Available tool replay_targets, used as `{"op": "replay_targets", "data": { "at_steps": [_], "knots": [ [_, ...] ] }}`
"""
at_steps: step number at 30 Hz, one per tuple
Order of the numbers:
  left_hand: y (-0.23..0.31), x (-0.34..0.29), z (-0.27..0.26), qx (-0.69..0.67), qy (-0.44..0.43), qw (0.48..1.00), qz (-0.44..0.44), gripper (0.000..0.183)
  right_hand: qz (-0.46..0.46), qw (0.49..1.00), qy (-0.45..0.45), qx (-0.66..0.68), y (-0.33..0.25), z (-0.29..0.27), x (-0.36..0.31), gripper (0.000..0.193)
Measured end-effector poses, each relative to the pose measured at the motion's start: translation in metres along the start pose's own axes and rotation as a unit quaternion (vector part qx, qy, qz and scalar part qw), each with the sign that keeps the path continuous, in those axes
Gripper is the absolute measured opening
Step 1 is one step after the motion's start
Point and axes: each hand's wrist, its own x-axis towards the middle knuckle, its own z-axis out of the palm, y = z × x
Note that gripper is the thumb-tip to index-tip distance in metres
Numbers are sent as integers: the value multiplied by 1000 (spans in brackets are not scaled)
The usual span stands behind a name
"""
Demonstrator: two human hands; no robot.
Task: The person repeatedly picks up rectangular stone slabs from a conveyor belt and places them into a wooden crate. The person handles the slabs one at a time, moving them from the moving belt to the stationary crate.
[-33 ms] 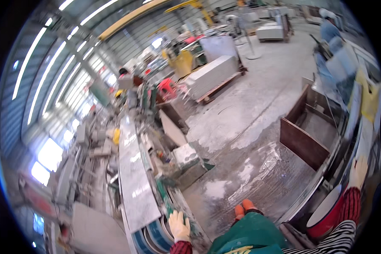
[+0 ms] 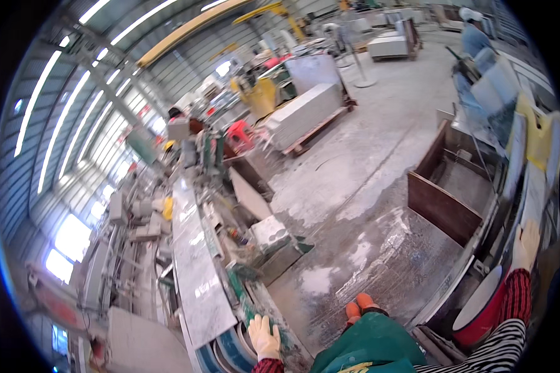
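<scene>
My left hand point(image 2: 264, 337), in a cream glove, lies with fingers spread at the worn green edge of a machine point(image 2: 261, 304). Beside it are blue curved bands point(image 2: 235, 345) at the near end of a long grey stone slab point(image 2: 196, 273). Over on the right, my right hand point(image 2: 526, 245), gloved too, is stretched out flat on a long pale strip point(image 2: 533, 193). Neither hand grasps anything that I can see. Below the right forearm stands a red-rimmed round tub point(image 2: 479, 304) with a pale top.
A brown open-topped box point(image 2: 445, 208) stands at the right, near a yellow cloth point(image 2: 539, 137). Stone blocks point(image 2: 308, 115) sit on a pallet farther off, beside a red stool point(image 2: 239, 133). A person point(image 2: 476, 37) is at the far right. The floor point(image 2: 330, 248) is partly wet.
The picture has shifted slightly, with the far surroundings a little farther left. Both hands stay in their places on the machine edge and the pale strip.
</scene>
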Motion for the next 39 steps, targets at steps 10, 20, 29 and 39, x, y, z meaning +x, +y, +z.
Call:
{"op": "replay_targets", "data": {
  "at_steps": [10,20,29,39],
  "knots": [
    [11,5,5,-45,3,999,-26,42,42,998,35,14,-14,-7,28,29],
    [12,3,6,-57,9,998,-32,37,40,998,-51,18,-19,-21,22,40],
    [13,3,5,-65,20,997,-40,40,28,999,-32,-6,-13,-12,12,40],
    [7,-2,13,-56,38,997,-42,42,25,999,-17,-30,-19,-18,5,36]
  ]
}}
